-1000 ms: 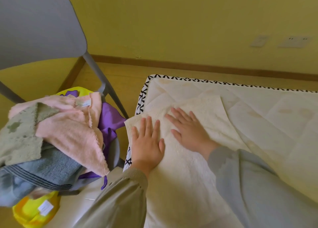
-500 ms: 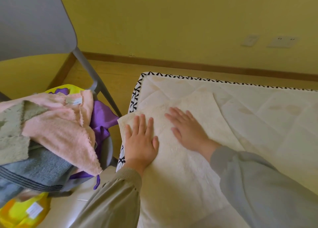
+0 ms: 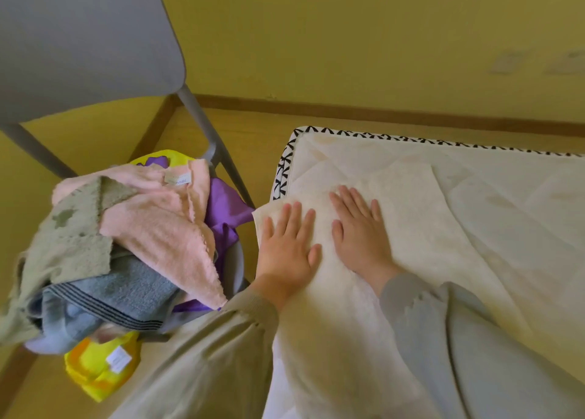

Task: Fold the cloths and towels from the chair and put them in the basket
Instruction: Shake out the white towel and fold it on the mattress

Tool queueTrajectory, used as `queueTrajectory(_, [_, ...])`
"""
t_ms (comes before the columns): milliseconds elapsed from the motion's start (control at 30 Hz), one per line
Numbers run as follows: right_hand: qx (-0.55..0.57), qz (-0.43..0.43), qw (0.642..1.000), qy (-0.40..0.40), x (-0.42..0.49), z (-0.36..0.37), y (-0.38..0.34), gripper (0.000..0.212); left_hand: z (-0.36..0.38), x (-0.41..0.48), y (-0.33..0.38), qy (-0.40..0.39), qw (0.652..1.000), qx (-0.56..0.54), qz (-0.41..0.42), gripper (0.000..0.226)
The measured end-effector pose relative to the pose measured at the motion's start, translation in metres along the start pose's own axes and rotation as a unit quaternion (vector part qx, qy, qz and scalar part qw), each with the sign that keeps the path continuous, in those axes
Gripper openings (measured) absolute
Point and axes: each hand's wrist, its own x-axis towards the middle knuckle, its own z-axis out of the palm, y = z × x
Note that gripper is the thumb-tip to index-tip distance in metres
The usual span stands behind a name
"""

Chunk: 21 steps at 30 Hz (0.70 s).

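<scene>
Chair: the grey chair [image 3: 79, 38] stands at the left, with the unfolded pile of cloths [image 3: 133, 238] heaped on its seat, a pink one on top.
Left hand: the left hand [image 3: 286, 250] lies flat, fingers straight and together, pressing the cream towel [image 3: 411, 216] near its left corner.
Towel: it is spread on the left edge of the mattress [image 3: 522, 197], with its corner just over that edge.
Right hand: the right hand [image 3: 361, 231] lies flat just beside the left, apart from it, fingers straight.
Change: both palms stay pressed down as they were a second ago; the right hand's fingers now point more directly away from the person.
Meaning: this looks like smoothing, so the towel is probably ready for its next fold.
Basket: not in view; one towel in hand, the pile still to do.
</scene>
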Motion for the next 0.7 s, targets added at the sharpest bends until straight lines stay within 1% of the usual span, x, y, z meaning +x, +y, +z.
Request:
queueTrajectory(33, [0.002,-0.005,1.0,0.001,0.001,0.001,-0.001,0.056,-0.002,0.0,-0.009,-0.007,1.0,0.005,-0.011,0.068])
queueTrajectory(67, [0.007,-0.01,1.0,0.004,0.0,0.001,-0.003,0.057,-0.004,-0.001,-0.019,-0.017,0.999,0.005,-0.049,0.069])
queueTrajectory(133, [0.011,-0.011,1.0,0.007,-0.002,0.003,-0.007,0.059,-0.013,0.0,-0.033,-0.032,0.985,-0.018,-0.169,0.07])
queueTrajectory(167, [0.008,-0.008,1.0,0.005,-0.002,0.003,-0.008,0.06,-0.018,0.004,-0.036,-0.029,0.979,-0.027,-0.202,0.071])
queueTrajectory(200, [0.005,-0.006,1.0,0.003,-0.002,0.002,-0.008,0.06,-0.021,0.007,-0.035,-0.007,0.98,-0.021,-0.196,0.07])
queueTrajectory(267, [0.009,0.001,1.0,-0.003,-0.001,0.002,-0.007,0.061,-0.022,0.007,-0.02,0.046,0.993,-0.003,-0.109,0.069])
queueTrajectory(300, [0.01,0.002,1.0,-0.006,0.0,0.002,-0.006,0.06,-0.019,0.004,-0.011,0.049,0.997,-0.008,-0.058,0.068])
queueTrajectory(333, [0.01,-0.002,1.0,-0.008,0.0,0.003,-0.005,0.059,-0.013,-0.001,-0.002,0.033,0.999,-0.013,-0.019,0.068])
queueTrajectory(367, [0.009,-0.011,1.0,-0.01,0.001,0.003,-0.003,0.057,-0.007,-0.007,0.003,0.01,1.0,-0.011,0.0,0.067])
queueTrajectory(400, [0.007,-0.023,1.0,-0.013,0.002,0.004,0.0,0.057,-0.002,-0.011,0.006,-0.007,1.0,-0.006,0.002,0.067])
queueTrajectory(467, [-0.001,-0.038,0.999,-0.014,0.003,0.002,0.01,0.057,0.001,-0.009,0.004,-0.012,1.0,-0.001,-0.002,0.067])
queueTrajectory(500, [-0.006,-0.026,1.0,-0.011,0.004,0.0,0.017,0.058,0.001,-0.008,0.003,-0.012,1.0,0.002,0.003,0.068])
queueTrajectory(533, [-0.011,0.005,1.0,-0.009,0.004,-0.001,0.025,0.058,0.0,-0.006,0.002,-0.015,1.0,0.003,0.007,0.068])
queueTrajectory(633, [-0.037,0.155,0.987,-0.03,0.006,-0.005,0.039,0.059,0.0,-0.007,0.0,-0.023,1.0,0.011,0.005,0.067])
queueTrajectory(667, [-0.032,0.182,0.982,-0.039,0.009,-0.006,0.038,0.059,0.0,-0.008,-0.001,-0.028,0.999,0.018,0.0,0.067])
queueTrajectory(700, [-0.02,0.187,0.981,-0.043,0.01,-0.01,0.033,0.059,-0.002,-0.008,0.001,-0.034,0.999,0.025,-0.009,0.067])
